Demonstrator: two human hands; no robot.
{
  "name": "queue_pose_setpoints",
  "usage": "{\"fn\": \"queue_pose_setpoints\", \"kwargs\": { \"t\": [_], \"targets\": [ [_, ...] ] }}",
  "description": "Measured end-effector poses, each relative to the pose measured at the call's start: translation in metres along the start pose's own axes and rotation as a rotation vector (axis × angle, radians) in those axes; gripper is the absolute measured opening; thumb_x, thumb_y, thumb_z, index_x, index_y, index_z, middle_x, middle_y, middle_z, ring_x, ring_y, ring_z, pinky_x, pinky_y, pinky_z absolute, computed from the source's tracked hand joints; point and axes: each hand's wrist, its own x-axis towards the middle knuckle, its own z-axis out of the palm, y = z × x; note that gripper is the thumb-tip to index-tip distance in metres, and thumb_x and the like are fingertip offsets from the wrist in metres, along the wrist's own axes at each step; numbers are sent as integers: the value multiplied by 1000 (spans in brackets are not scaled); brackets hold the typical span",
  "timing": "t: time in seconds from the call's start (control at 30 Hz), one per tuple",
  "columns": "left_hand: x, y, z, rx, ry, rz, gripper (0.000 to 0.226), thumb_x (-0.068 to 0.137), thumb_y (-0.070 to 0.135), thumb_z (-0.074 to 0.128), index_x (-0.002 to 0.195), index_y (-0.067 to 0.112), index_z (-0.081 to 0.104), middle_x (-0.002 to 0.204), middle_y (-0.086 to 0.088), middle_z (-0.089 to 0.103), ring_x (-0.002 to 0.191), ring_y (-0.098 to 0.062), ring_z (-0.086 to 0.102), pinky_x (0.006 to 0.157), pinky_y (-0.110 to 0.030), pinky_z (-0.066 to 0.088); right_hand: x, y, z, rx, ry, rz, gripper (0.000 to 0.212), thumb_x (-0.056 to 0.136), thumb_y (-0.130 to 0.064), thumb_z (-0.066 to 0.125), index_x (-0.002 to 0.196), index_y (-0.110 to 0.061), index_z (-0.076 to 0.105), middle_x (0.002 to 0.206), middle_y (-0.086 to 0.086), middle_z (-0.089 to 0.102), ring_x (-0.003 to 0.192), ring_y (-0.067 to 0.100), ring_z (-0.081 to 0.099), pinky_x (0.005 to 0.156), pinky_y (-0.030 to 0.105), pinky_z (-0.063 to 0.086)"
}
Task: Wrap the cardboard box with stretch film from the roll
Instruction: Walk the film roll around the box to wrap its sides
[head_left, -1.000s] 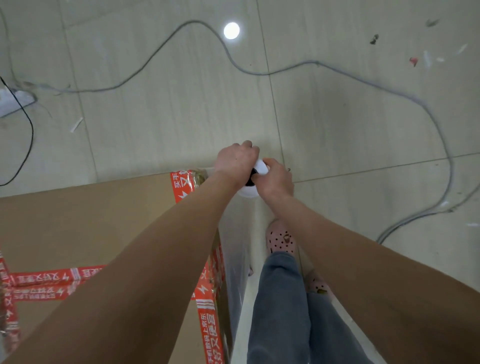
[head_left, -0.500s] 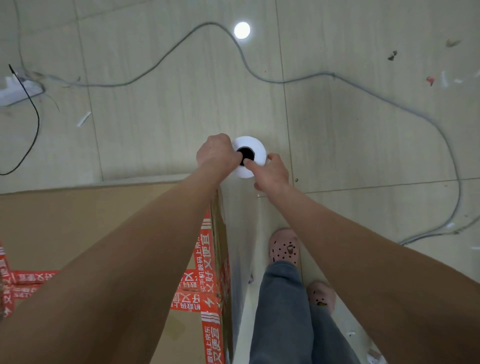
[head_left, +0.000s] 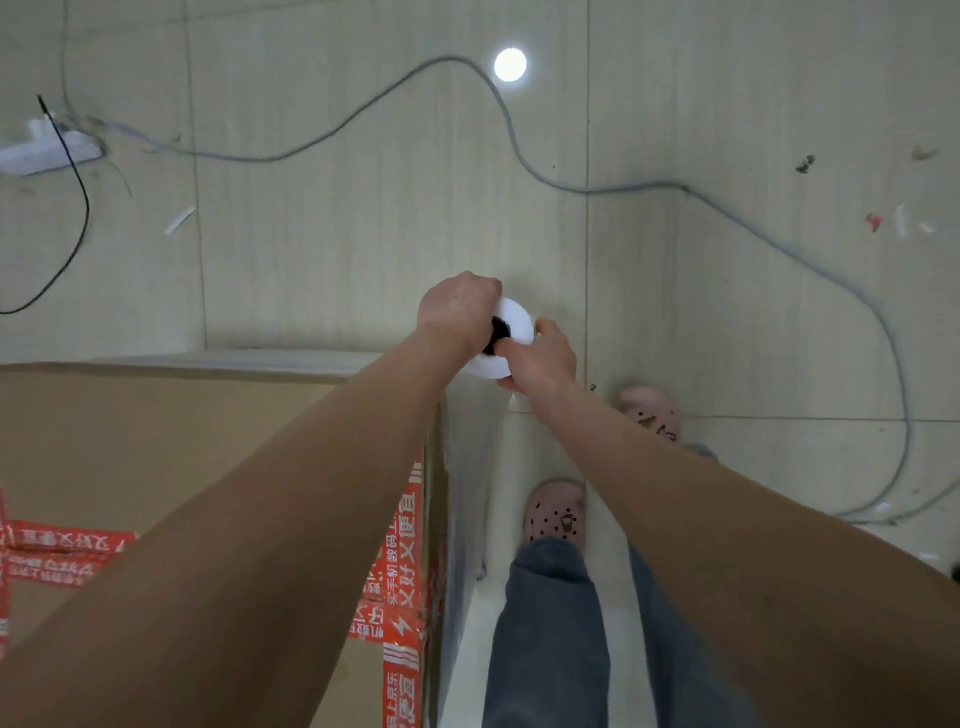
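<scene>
Tiled floor (head_left: 363, 234) is spread all round, crossed by a grey cable (head_left: 613, 189). At the left stands the cardboard box (head_left: 156, 426), patched with red tape (head_left: 402, 561). Stretch film (head_left: 467, 467) is drawn along its right side, between box and legs. The roll (head_left: 514, 317) is held upright, seen end-on, just past the box's far right corner. It is gripped by the left hand (head_left: 457, 309) curled over its far rim and the right hand (head_left: 543, 358) at the near rim. The side likely to be covered next lies leftward, round that corner, nearer the left hand.
</scene>
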Motion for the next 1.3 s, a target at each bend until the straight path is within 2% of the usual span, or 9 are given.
{"fn": "queue_pose_setpoints", "kwargs": {
  "t": [0.33, 0.5, 0.57, 0.67, 0.83, 1.0, 1.13, 1.2, 1.3],
  "targets": [
    [13, -51, -1, -444, 28, -412, 33, 84, 27, 63, 111, 9, 56, 110, -13, 60, 99, -32, 60, 71, -32, 45, 14, -54, 11, -359, -49, -200, 48, 80, -35, 70, 124, -19, 57, 108, -1, 62, 100, 25, 63, 90, 38, 51],
    [12, -72, 6, -890, 76, -698, 38, 82, 31, 67, 104, 1, 59, 97, -12, 62, 61, -29, 66, 63, -36, 60, 22, -73, 27, -319, -136, -192, 58, 84, -37, 69, 134, -15, 50, 126, 2, 58, 115, 22, 56, 95, 28, 43],
    [12, -73, 5, -969, 75, -746, 35, 85, 29, 64, 102, -1, 60, 91, -15, 66, 50, -26, 63, 54, -32, 58, 21, -76, 36, -305, -198, -166, 64, 83, -37, 70, 136, -15, 44, 127, 4, 54, 114, 26, 56, 96, 36, 47],
    [13, -72, 2, -1041, 60, -732, 38, 86, 32, 63, 99, -3, 61, 83, -20, 70, 56, -27, 66, 61, -35, 59, 25, -82, 45, -293, -221, -150, 60, 81, -33, 70, 132, -17, 43, 120, 6, 55, 105, 28, 59, 87, 47, 53],
    [16, -70, -6, -725, 64, -632, 40, 90, 36, 56, 113, 4, 53, 108, -17, 63, 99, -34, 62, 71, -32, 45, 35, -93, 51, -316, -219, -120, 55, 83, -23, 64, 133, -15, 45, 119, 9, 60, 95, 28, 64, 83, 44, 56],
    [22, -68, -12, -504, 104, -459, 35, 89, 13, 51, 123, 9, 47, 114, -13, 59, 105, -32, 58, 69, -34, 39, 35, -94, 53, -364, -223, -68, 59, 84, -28, 64, 138, -19, 40, 120, 10, 60, 86, 25, 65, 52, 24, 51],
    [33, -78, -15, -419, 54, -362, 36, 88, 13, 51, 124, 13, 51, 113, -10, 59, 101, -31, 59, 73, -35, 45, 40, -98, 60, -445, -218, -84, 64, 84, -20, 64, 142, -17, 39, 126, 10, 57, 100, 27, 63, 65, 32, 58],
    [38, -87, -18, -417, 53, -381, 27, 87, 11, 50, 114, 10, 54, 106, -12, 61, 94, -32, 60, 67, -33, 42, 41, -105, 66, -520, -209, -149, 64, 81, -21, 65, 140, -15, 42, 126, 7, 57, 104, 29, 62, 82, 41, 57],
    [42, -105, -19, -530, 83, -454, 23, 85, 13, 53, 107, 7, 55, 104, -15, 61, 94, -34, 59, 65, -32, 40, 44, -120, 73, -583, -204, -229, 58, 82, -20, 65, 136, -15, 47, 123, 4, 56, 106, 30, 60, 89, 41, 53]
  ]
}}
